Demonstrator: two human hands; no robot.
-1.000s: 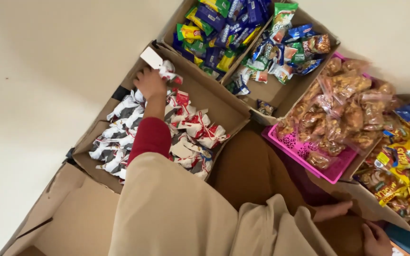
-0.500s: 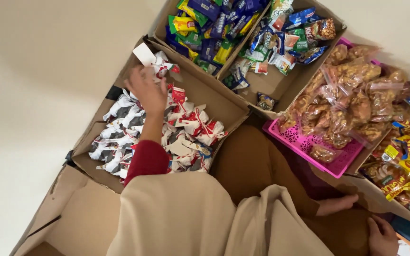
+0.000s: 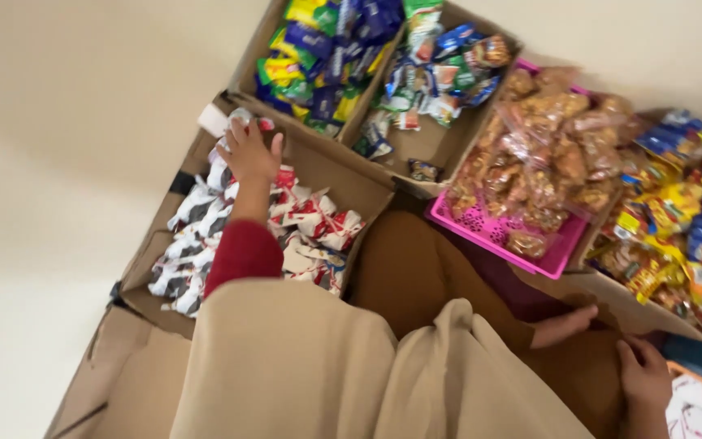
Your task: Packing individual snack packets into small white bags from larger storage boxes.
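My left hand (image 3: pixel 250 152) reaches to the far corner of a cardboard box (image 3: pixel 331 167) filled with white, red and black snack packets (image 3: pixel 312 228). Its fingers close around a white and red packet (image 3: pixel 239 119) at that corner. The arm wears a red sleeve (image 3: pixel 243 254) under a beige shawl (image 3: pixel 302 366). My right hand (image 3: pixel 645 375) rests at the lower right on my brown garment, fingers apart and holding nothing, beside some white packets (image 3: pixel 696 410).
A second box (image 3: pixel 322 53) holds blue, yellow and green packets, and a third (image 3: pixel 440 69) holds mixed ones. A pink basket (image 3: pixel 493 232) carries bags of brown snacks. Yellow and red packets (image 3: pixel 676 219) fill a box at right. A bare foot (image 3: pixel 562 327) lies near it.
My left hand has stayed at the box's far corner, shifting the packet slightly. The view has swung a little, and my right hand has barely moved.
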